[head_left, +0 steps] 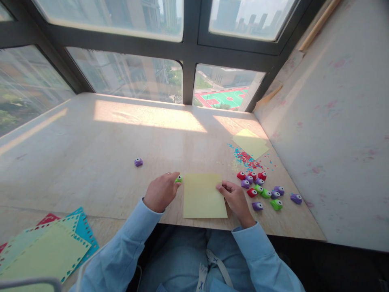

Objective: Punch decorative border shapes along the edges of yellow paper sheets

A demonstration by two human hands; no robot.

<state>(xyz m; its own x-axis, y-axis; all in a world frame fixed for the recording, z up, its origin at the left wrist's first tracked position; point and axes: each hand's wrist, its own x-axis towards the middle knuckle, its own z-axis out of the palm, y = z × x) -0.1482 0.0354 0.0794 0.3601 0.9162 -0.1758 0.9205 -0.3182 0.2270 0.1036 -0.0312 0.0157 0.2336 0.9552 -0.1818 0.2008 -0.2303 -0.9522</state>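
A pale yellow sheet of paper [204,195] lies flat near the front edge of the marble table [100,162]. My left hand [161,191] is closed around a small green paper punch [178,178], held at the sheet's upper left corner. My right hand [234,198] rests on the sheet's right edge, fingers curled and pressing on the paper. Both arms wear light blue sleeves.
Several red, purple and green punches [260,189] cluster right of my right hand. Coloured confetti [245,159] and another yellow sheet [251,142] lie beyond them. A lone purple punch [138,162] sits mid-table. Punched coloured sheets [45,247] are stacked at the lower left. Windows stand behind, a wall to the right.
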